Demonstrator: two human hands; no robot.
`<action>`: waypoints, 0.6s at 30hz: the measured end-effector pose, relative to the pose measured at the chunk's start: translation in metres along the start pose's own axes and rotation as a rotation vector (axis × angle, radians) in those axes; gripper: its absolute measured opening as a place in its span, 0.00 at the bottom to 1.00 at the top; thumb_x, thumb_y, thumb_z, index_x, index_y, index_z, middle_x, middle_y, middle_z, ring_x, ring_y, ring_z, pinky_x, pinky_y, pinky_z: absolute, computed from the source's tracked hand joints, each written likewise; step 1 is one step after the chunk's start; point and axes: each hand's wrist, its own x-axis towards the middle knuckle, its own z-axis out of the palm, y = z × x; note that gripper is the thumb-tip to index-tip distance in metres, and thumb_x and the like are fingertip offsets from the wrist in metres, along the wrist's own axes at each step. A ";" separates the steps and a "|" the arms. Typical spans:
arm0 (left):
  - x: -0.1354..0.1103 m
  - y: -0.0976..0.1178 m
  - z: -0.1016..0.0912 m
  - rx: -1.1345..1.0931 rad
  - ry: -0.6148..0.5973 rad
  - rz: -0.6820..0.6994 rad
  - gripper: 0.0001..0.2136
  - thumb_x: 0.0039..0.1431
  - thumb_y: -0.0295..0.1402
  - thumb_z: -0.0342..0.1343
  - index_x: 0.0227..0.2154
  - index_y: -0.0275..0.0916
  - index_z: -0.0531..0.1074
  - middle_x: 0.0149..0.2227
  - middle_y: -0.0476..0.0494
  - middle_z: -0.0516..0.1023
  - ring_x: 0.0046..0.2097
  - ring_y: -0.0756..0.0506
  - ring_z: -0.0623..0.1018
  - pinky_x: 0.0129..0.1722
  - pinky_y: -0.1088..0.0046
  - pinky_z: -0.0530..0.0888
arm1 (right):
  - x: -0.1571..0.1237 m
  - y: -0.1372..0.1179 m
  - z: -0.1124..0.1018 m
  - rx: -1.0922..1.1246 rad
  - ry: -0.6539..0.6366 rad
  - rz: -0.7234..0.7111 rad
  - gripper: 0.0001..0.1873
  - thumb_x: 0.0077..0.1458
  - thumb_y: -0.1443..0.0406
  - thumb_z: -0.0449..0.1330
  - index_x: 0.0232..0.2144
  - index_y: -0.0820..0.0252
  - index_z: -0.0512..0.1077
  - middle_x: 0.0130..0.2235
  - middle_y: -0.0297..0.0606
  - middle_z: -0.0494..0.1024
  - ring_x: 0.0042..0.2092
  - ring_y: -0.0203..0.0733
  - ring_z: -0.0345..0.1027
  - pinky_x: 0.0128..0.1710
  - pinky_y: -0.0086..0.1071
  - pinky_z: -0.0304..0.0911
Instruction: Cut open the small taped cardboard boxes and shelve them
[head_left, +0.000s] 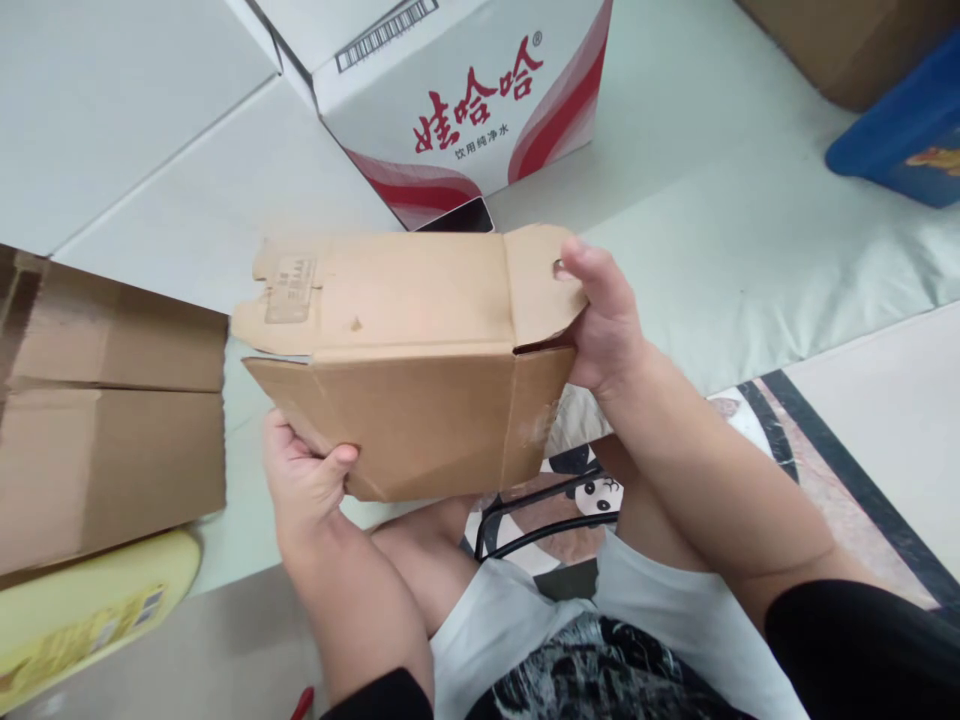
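Between my two hands a brown cardboard box is held up above my lap, tilted toward me. Its end flaps stick out at both sides, and a small stamp marks the left one. My left hand grips the lower left edge, thumb on the near face and the other fingers hidden behind. At the upper right, my right hand is closed on the box, its thumb by a small hole in the right flap. The inside of the box is out of sight.
A white and red water carton stands behind the box, with a dark flat object before it. More cardboard boxes are at left, above a yellow container. A blue container is at right, on pale green cloth.
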 end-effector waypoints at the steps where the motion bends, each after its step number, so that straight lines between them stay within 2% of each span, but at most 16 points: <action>1: 0.000 -0.002 -0.001 0.021 0.000 -0.011 0.41 0.20 0.56 0.80 0.38 0.41 0.72 0.37 0.47 0.82 0.36 0.47 0.80 0.39 0.72 0.79 | -0.001 -0.002 -0.001 0.040 -0.013 -0.007 0.31 0.48 0.36 0.54 0.41 0.49 0.74 0.42 0.38 0.83 0.56 0.57 0.76 0.49 0.49 0.74; 4: 0.001 -0.013 -0.004 0.082 -0.024 -0.074 0.37 0.26 0.52 0.80 0.40 0.38 0.77 0.39 0.42 0.84 0.39 0.44 0.82 0.40 0.71 0.81 | -0.005 -0.006 -0.002 0.198 -0.106 -0.056 0.24 0.41 0.47 0.63 0.39 0.52 0.72 0.44 0.38 0.82 0.59 0.57 0.74 0.52 0.48 0.74; 7: 0.003 -0.021 -0.006 0.137 -0.046 -0.130 0.30 0.27 0.53 0.79 0.32 0.38 0.80 0.33 0.41 0.85 0.36 0.42 0.83 0.36 0.69 0.82 | -0.008 -0.009 -0.001 0.189 -0.081 -0.098 0.25 0.38 0.49 0.66 0.38 0.53 0.71 0.44 0.37 0.81 0.62 0.58 0.72 0.53 0.47 0.74; 11: -0.001 -0.016 -0.008 0.054 0.026 -0.132 0.30 0.20 0.53 0.80 0.25 0.38 0.80 0.28 0.43 0.84 0.31 0.43 0.82 0.31 0.70 0.83 | -0.008 -0.010 0.002 0.268 -0.058 -0.081 0.20 0.42 0.46 0.60 0.33 0.52 0.71 0.44 0.37 0.84 0.63 0.58 0.72 0.52 0.47 0.74; 14: -0.006 -0.004 -0.011 -0.081 0.031 -0.114 0.32 0.15 0.53 0.81 0.24 0.38 0.80 0.27 0.43 0.83 0.30 0.43 0.82 0.33 0.69 0.84 | -0.008 -0.011 0.004 0.266 -0.020 -0.091 0.20 0.46 0.44 0.57 0.32 0.51 0.71 0.44 0.36 0.85 0.62 0.58 0.73 0.50 0.47 0.74; 18: -0.009 0.007 -0.017 -0.134 -0.027 -0.154 0.35 0.07 0.54 0.80 0.24 0.39 0.80 0.28 0.43 0.84 0.32 0.41 0.83 0.39 0.66 0.85 | -0.017 -0.016 0.007 0.201 -0.139 -0.089 0.24 0.45 0.44 0.58 0.38 0.51 0.74 0.46 0.36 0.84 0.61 0.61 0.73 0.50 0.48 0.74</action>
